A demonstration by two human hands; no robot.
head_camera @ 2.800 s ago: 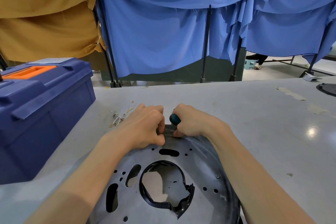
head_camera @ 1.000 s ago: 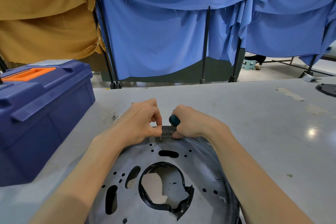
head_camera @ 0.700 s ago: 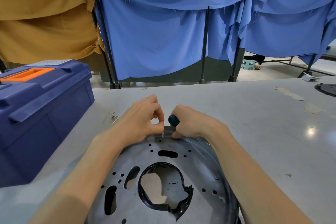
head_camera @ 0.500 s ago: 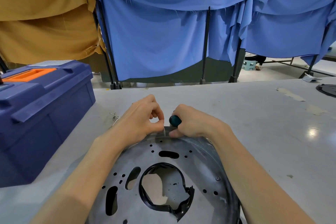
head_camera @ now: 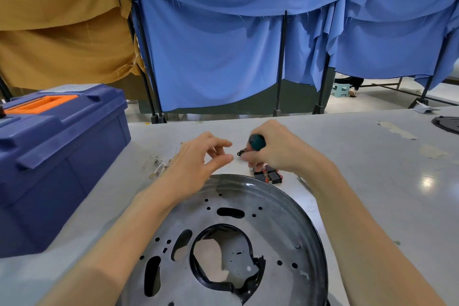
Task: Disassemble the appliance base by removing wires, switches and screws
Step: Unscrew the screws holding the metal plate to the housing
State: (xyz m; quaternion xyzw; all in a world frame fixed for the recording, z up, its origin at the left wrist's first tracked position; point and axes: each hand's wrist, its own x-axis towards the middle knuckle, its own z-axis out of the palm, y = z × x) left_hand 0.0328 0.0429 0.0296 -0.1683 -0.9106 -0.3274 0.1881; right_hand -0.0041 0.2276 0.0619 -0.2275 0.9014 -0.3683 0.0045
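A person works at a grey workshop table (head_camera: 372, 181). Both bare forearms reach over a round metal appliance base (head_camera: 275, 218) that lies flat at the table's near edge, directly below the camera. The base is pierced with small holes and slots, and a torn black plastic ring (head_camera: 197, 264) lines its large central opening.

The left hand (head_camera: 198, 164) hovers just beyond the far rim of the base. Its fingers are loosely spread and relaxed, thumb and forefinger apart, and it holds nothing. Just beside it, the right hand (head_camera: 278, 153) is curled round the green handle of a screwdriver (head_camera: 257, 142), whose shaft is hidden. Its fingertips also pinch a small dark part (head_camera: 239, 153) (too small to tell whether it is a screw).

Below the right hand, on the table just past the rim, lie small black-and-red switches (head_camera: 269, 176). A tangle of thin pale wires (head_camera: 160, 165) lies on the table to the left of the left hand, apart from the base.

A closed blue toolbox (head_camera: 57, 156) with an orange handle stands at the left. Blue cloth (head_camera: 223, 57) and mustard cloth (head_camera: 62, 32) hang on black stands behind the table. A dark round plate (head_camera: 447, 124) shows at the table's far right edge.
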